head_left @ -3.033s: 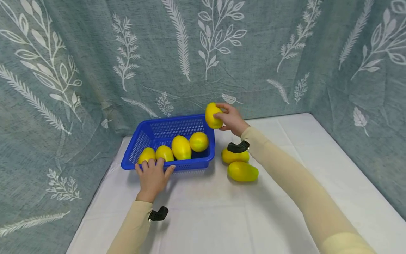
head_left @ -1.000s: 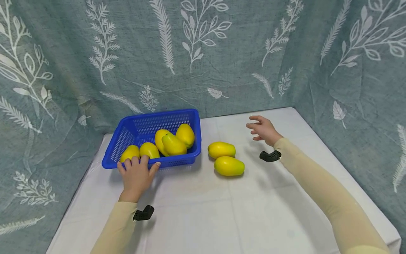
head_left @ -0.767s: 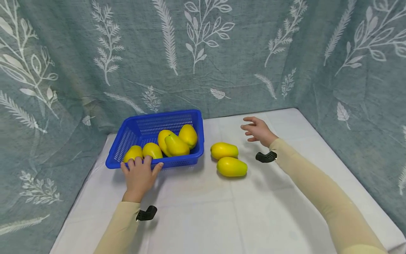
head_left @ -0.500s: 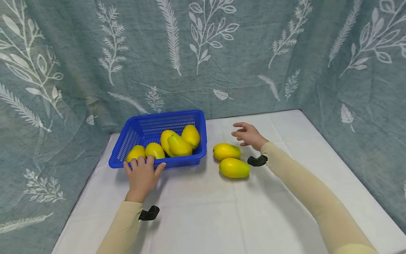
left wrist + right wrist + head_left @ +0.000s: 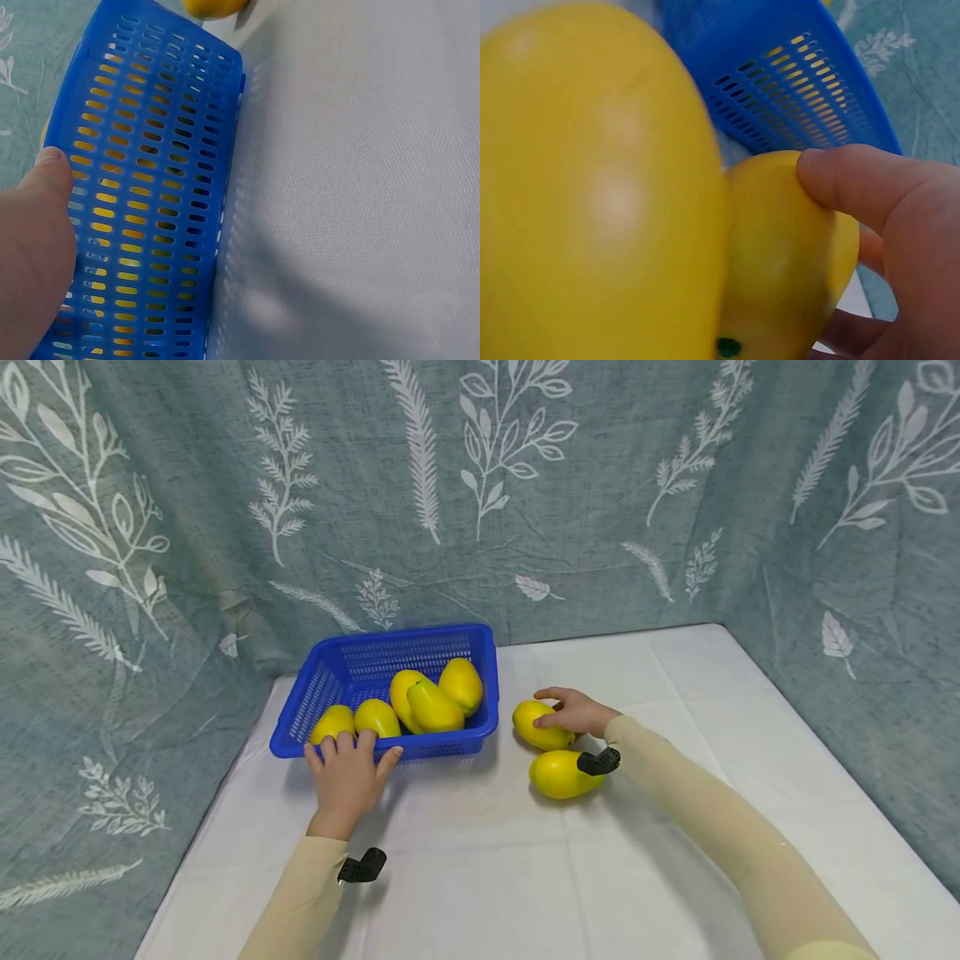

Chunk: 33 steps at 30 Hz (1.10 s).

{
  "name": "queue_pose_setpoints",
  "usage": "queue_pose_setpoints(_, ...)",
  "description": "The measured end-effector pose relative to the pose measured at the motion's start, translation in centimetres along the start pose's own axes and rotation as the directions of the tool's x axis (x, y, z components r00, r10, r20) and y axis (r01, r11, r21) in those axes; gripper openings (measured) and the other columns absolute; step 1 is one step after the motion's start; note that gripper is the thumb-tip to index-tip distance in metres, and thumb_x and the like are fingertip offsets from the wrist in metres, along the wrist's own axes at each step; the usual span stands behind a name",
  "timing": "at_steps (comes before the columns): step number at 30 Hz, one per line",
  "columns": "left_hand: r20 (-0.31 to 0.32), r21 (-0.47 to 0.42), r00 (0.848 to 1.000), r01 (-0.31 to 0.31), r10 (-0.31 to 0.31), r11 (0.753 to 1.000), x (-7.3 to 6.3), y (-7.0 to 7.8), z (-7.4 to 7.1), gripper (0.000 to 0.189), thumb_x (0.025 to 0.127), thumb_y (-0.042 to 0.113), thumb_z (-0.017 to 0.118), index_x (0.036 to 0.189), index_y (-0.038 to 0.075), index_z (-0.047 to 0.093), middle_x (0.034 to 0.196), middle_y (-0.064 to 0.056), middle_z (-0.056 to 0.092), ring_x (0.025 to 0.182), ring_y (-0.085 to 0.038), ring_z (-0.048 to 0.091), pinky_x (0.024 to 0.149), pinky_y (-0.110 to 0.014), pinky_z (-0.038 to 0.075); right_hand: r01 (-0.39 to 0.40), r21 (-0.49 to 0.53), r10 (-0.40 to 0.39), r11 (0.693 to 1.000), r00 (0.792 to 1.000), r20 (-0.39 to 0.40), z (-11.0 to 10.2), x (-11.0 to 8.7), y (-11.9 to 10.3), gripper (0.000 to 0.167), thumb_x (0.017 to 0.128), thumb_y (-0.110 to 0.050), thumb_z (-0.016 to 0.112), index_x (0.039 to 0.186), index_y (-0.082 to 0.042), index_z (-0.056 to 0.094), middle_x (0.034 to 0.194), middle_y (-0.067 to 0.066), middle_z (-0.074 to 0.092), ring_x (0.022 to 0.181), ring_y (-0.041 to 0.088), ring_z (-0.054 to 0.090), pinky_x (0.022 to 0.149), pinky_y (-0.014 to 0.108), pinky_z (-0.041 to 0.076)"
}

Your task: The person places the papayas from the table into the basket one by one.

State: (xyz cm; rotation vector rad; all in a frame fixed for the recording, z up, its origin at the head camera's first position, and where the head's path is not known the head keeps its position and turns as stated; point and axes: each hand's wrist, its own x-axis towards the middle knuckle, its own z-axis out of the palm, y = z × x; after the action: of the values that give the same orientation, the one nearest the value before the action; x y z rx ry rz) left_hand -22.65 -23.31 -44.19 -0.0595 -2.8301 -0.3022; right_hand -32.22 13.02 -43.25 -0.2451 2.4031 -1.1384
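Note:
My left hand (image 5: 348,785) grips the near rim of a blue plastic basket (image 5: 438,745), fingers over the edge and thumb against the outer wall (image 5: 142,180). Several yellow mangoes (image 5: 435,707) lie inside along the basket's near and right side. To the right of it, two mangoes lie on the table. My right hand (image 5: 577,712) holds the farther mango (image 5: 531,723), its thumb (image 5: 840,176) on one side and fingers on the far side. The nearer mango (image 5: 558,775) lies just beside it, partly covered by the black wrist camera, and fills the left of the right wrist view.
A white cloth (image 5: 480,860) covers the table. Grey-green curtains (image 5: 600,527) with white leaf patterns stand behind and at both sides, and the basket is close to the back one.
My right hand put one mango into the basket, withdrew to the right, then came back left and down and took hold of the farther mango, turning it slightly. The left hand stays on the rim.

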Motion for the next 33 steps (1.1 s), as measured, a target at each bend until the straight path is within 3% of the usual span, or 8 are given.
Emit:
queue_pose_setpoints(8,0.005,0.004,1.0,0.002,-0.002,1.0,0.0,0.1,0.0,0.055,0.102,0.051,0.055,0.121,-0.001,0.055,0.12,-0.034,0.053,0.125,-0.059,0.04,0.113,-0.08,0.011,0.007,0.028,-0.008,1.0,1.0,0.025,-0.1,0.1,0.0,0.066,0.1,-0.029,0.059,0.159,-0.019,0.033,0.162,0.03,0.029,0.142,0.043,0.042,0.095,0.052,0.056)
queue_pose_setpoints(12,0.017,0.0,1.0,0.009,-0.009,1.0,0.0,0.2,0.1,0.055,0.102,0.05,0.055,0.122,0.0,0.055,0.121,-0.034,0.053,0.125,-0.059,0.04,0.114,-0.079,0.01,0.024,0.033,-0.025,0.999,1.0,0.016,-0.3,0.1,0.0,0.062,0.102,-0.028,0.056,0.16,-0.019,0.033,0.162,0.029,0.03,0.138,0.042,0.046,0.089,0.05,0.059)
queue_pose_setpoints(18,0.012,-0.001,1.0,0.01,-0.01,1.0,0.1,0.2,0.1,0.055,0.102,0.05,0.055,0.122,-0.001,0.055,0.121,-0.034,0.053,0.125,-0.059,0.04,0.114,-0.079,0.01,0.032,0.119,-0.034,0.992,0.999,0.017,-1.4,0.2,-0.6,0.061,0.105,-0.027,0.053,0.161,-0.02,0.031,0.162,0.024,0.034,0.133,0.039,0.051,0.085,0.043,0.059)
queue_pose_setpoints(26,-0.006,-0.008,1.0,-0.005,0.005,1.0,0.1,0.1,-0.1,0.054,0.102,0.049,0.056,0.12,-0.002,0.055,0.119,-0.035,0.053,0.123,-0.06,0.041,0.113,-0.08,0.01,0.065,0.225,-0.057,0.972,0.998,-0.041,-4.3,-0.6,-3.9,0.06,0.107,-0.027,0.051,0.162,-0.021,0.027,0.16,0.021,0.038,0.121,0.036,0.057,0.073,0.036,0.058)
queue_pose_setpoints(33,0.023,-0.008,1.0,0.007,-0.007,1.0,0.2,0.1,0.0,0.055,0.102,0.05,0.054,0.122,-0.001,0.054,0.121,-0.034,0.052,0.126,-0.061,0.038,0.114,-0.08,0.008,0.09,0.292,-0.061,0.952,0.992,-0.106,-6.1,-1.6,-7.3,0.061,0.108,-0.028,0.05,0.163,-0.023,0.024,0.159,0.019,0.037,0.123,0.037,0.057,0.09,0.049,0.058)
